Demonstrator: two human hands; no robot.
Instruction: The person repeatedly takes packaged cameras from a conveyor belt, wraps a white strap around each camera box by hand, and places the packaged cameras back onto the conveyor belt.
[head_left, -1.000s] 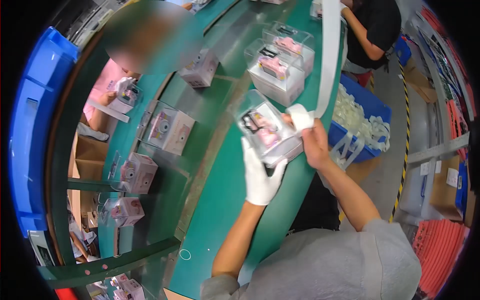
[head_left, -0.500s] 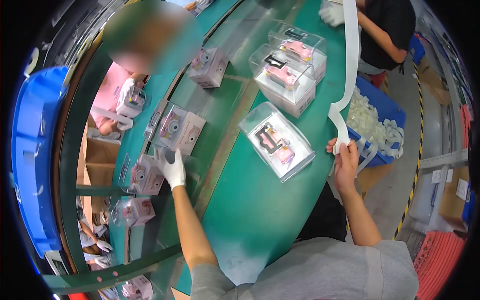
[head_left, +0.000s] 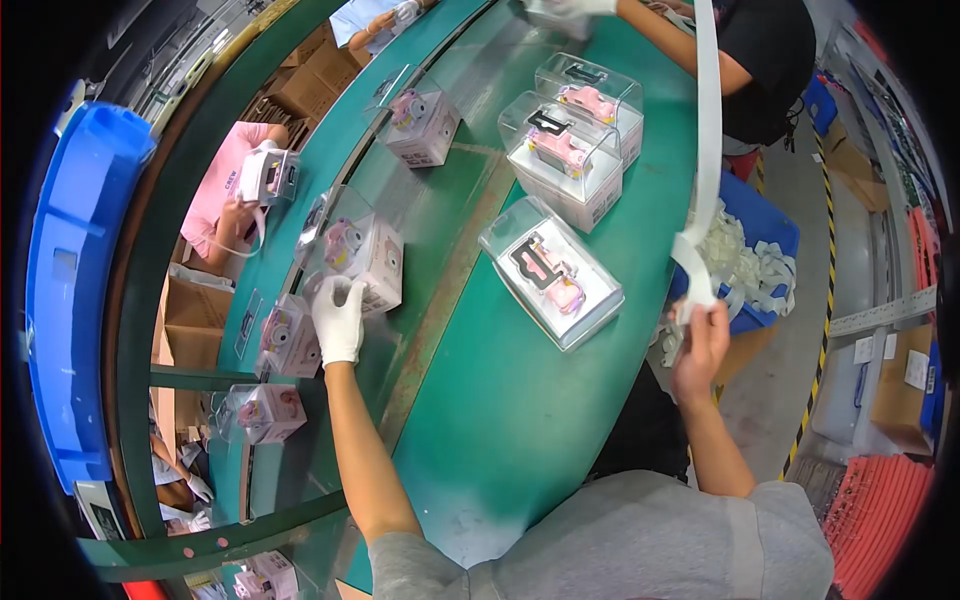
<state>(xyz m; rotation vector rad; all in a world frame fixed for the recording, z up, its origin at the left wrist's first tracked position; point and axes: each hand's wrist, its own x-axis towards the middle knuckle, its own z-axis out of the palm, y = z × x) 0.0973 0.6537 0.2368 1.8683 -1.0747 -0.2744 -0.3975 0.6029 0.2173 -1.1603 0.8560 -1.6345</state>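
Note:
My left hand point(head_left: 339, 325), in a white glove, closes its thumb and fingers at the near end of a boxed pink toy camera point(head_left: 375, 262) on the conveyor belt; the fingertips are partly hidden. My bare right hand point(head_left: 703, 345) pinches the lower end of a long white strip point(head_left: 707, 120), which hangs from the top of the view. Between my hands, a clear-lidded case point(head_left: 560, 277) with a pink toy camera inside lies on the green table point(head_left: 500, 380). Two similar boxes, one point(head_left: 565, 165) in front of another point(head_left: 610, 105), stand farther back.
A blue bin point(head_left: 765, 215) full of white strips stands right of the table. More toy camera boxes line the belt, including one point(head_left: 425, 125) farther along and one point(head_left: 290, 335) nearer. Co-workers work across the belt and at the upper right. A green frame bar point(head_left: 230, 545) crosses lower left.
My left hand has moved from open beside the boxes to closed at the near end of one. My right hand still holds the strip. The co-worker in pink has raised a box.

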